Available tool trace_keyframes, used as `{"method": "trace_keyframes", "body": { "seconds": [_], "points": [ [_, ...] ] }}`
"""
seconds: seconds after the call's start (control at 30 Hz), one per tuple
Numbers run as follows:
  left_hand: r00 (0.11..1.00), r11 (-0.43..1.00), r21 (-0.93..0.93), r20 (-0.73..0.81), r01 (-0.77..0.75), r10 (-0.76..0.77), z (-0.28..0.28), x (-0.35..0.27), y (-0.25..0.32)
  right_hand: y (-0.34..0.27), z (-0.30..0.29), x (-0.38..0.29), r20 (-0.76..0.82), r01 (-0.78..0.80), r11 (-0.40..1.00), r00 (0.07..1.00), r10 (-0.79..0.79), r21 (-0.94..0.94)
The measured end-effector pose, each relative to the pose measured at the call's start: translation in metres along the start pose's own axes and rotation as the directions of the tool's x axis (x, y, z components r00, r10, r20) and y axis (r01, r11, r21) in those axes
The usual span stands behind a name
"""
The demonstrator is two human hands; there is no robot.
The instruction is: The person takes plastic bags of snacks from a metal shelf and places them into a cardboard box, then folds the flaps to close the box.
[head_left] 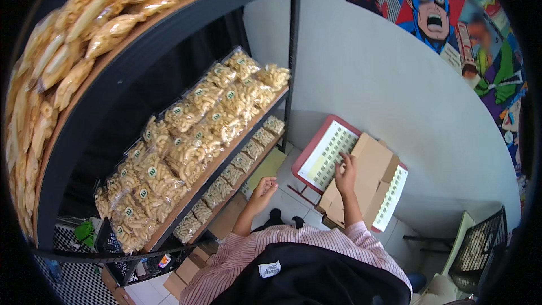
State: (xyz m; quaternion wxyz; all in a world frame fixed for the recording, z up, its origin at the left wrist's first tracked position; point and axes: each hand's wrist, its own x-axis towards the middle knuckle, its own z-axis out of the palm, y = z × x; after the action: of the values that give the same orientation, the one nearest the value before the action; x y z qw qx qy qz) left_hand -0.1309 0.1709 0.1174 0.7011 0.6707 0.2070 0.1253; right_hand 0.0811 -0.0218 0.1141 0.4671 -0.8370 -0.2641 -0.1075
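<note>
My right hand reaches over a sheet of small round stickers, its fingertips at the printed rows. Whether a sticker is between those fingers is too small to tell. The sheet lies on a small red-rimmed table, partly under a brown cardboard box. On the box's other side shows another strip of stickers. My left hand hovers apart from the table, near the lower shelf, its fingers loosely curled and nothing visible in them.
To my left, a black-framed shelf holds clear bags of macaroni-shaped snacks with round labels. Smaller packs sit on the tier below, long bags above. A black plastic crate stands at right by the wall.
</note>
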Motion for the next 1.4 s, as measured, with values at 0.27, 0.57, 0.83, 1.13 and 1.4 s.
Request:
{"method": "trace_keyframes", "body": {
  "seconds": [0.27, 0.57, 0.83, 1.13, 1.4],
  "points": [
    [0.969, 0.964, 0.261, 0.225, 0.044, -0.105, 0.064, 0.040, -0.081, 0.040, -0.051, -0.096, -0.145, -0.312, 0.887, 0.950, 0.278, -0.339],
    [0.918, 0.775, 0.620, 0.368, -0.124, -0.148, 0.163, 0.098, -0.128, 0.103, -0.102, -0.176, -0.356, -0.746, 0.469, 0.648, 0.673, -0.473],
    [0.906, 0.739, 0.650, 0.401, -0.177, -0.135, 0.173, 0.093, -0.136, 0.103, -0.101, -0.174, -0.333, -0.747, 0.504, 0.652, 0.681, -0.434],
    [0.927, 0.864, 0.492, 0.362, -0.105, -0.093, 0.180, 0.100, -0.123, 0.113, -0.112, -0.162, -0.301, -0.747, 0.638, 0.662, 0.686, -0.189],
    [0.891, 0.856, 0.516, 0.376, 0.027, -0.254, 0.182, 0.106, -0.135, 0.127, -0.117, -0.160, -0.214, -0.686, 0.713, 0.725, 0.655, -0.145]
  ]
}}
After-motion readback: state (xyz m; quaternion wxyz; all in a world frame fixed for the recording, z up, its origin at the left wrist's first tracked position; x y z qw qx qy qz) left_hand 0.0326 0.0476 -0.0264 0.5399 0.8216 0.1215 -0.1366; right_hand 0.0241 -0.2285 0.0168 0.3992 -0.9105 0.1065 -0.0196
